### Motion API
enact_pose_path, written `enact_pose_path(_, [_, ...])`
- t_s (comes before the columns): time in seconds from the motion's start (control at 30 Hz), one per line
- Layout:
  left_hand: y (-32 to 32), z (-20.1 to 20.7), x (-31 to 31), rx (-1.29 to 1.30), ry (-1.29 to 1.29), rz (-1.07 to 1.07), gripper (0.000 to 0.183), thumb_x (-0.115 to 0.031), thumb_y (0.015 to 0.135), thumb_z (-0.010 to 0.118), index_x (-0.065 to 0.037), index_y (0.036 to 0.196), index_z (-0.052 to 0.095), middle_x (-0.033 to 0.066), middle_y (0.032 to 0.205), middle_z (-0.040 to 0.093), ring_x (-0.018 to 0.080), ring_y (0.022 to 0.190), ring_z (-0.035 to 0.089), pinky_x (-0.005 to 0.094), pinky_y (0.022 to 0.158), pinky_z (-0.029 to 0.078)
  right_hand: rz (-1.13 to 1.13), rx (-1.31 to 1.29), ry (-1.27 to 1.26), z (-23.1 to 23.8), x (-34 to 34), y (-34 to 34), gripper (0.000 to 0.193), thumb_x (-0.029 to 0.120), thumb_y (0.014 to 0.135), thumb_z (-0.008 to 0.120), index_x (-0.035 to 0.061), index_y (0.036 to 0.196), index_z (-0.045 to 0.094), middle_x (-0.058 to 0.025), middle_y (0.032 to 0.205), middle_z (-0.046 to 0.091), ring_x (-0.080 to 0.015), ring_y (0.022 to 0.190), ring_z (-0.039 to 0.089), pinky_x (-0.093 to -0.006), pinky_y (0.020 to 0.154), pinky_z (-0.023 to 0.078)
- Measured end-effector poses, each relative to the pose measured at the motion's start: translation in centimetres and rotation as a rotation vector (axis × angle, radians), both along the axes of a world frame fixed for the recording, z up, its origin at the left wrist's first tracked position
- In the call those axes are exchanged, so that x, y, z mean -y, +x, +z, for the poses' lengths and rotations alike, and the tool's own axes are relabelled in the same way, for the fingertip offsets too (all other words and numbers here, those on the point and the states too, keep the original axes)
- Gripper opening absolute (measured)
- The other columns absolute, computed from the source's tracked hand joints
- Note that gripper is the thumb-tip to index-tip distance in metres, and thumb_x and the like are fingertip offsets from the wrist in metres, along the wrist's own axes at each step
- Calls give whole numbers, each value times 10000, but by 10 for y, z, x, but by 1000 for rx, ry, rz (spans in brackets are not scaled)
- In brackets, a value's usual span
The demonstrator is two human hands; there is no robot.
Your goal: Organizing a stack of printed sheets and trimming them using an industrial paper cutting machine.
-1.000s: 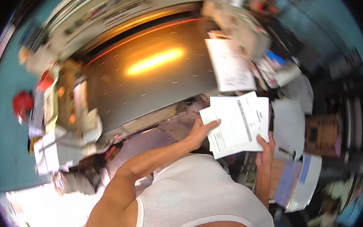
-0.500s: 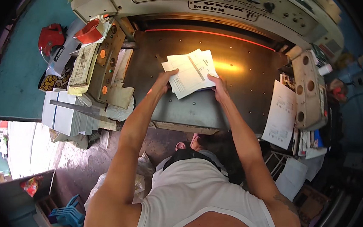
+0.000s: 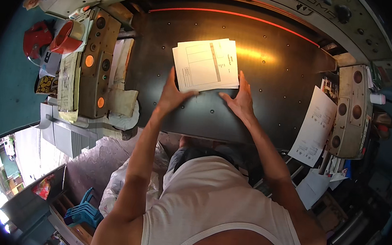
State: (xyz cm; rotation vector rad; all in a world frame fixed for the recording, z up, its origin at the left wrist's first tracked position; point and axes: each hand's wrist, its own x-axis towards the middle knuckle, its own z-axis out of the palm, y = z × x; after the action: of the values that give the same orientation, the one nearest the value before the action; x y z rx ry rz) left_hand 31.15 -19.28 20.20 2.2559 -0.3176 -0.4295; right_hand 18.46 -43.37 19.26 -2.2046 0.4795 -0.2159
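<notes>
Printed sheets [image 3: 206,64], a small white stack, lying flat on the dark metal surface [image 3: 273,82] in the upper middle of the frame, edges slightly fanned. Left hand [image 3: 173,93] pressed against the stack's lower left corner, fingers spread and touching the paper edge, grip open, nothing clasped. Right hand [image 3: 240,98] flat on the surface at the stack's lower right corner, fingertips just meeting the paper, grip likewise open. Both forearms reaching up from the lower edge, over a white sleeveless top.

Red line of light [image 3: 241,18] curving across the back of the surface near the top of the frame, with a warm glare just to the right of the stack. Grey control panel [image 3: 98,62] with orange round buttons at left of the surface, a folded cloth [image 3: 123,103] just below it. Red tape roll [image 3: 67,36] and a red object [image 3: 36,38] at upper left, beside a strip of yellowish papers [image 3: 67,85]. Second panel with round knobs [image 3: 351,109] at right, a single printed sheet [image 3: 315,127] hanging off the surface edge just left of it. More loose papers [image 3: 312,189] lower right. Blue plastic item [image 3: 82,210] on the floor at lower left
</notes>
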Motion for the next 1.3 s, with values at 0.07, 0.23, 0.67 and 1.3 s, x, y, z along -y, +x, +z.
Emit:
enact_pose_path(0.07, [-14,9,5,14,-163,-191,1192,-256,634,921,19,1522,175,237,1434,437,379,1351,421,436,1133,347,-45,-38,6,0,-6,-3,960,211,738,843,37,1506,293,-219,1260,514,-361,1176,521,-457,1022,420])
enact_pose_path(0.23, [-8,6,8,111,-62,-74,1122,-183,590,925,-47,1500,284,202,1373,518,378,1314,454,442,1080,401,-244,-98,2,-10,-22,4,865,28,707,811,66,1457,381,-187,1098,560,-340,1037,590,-432,888,485])
enact_pose_path(0.67, [85,-12,6,312,-193,-179,1046,-138,620,903,-31,1479,316,204,1318,564,410,1171,534,474,1005,444,-364,52,-43,-18,-30,78,523,24,680,798,60,1181,655,-135,931,664,-281,887,644,-386,791,518])
enact_pose_path(1.3, [227,-49,19,454,-107,462,790,-114,719,832,8,1387,428,227,1197,609,348,1072,609,419,918,504,-188,308,-146,-34,-32,279,392,139,689,834,44,1047,703,-156,916,641,-315,877,605,-427,805,499])
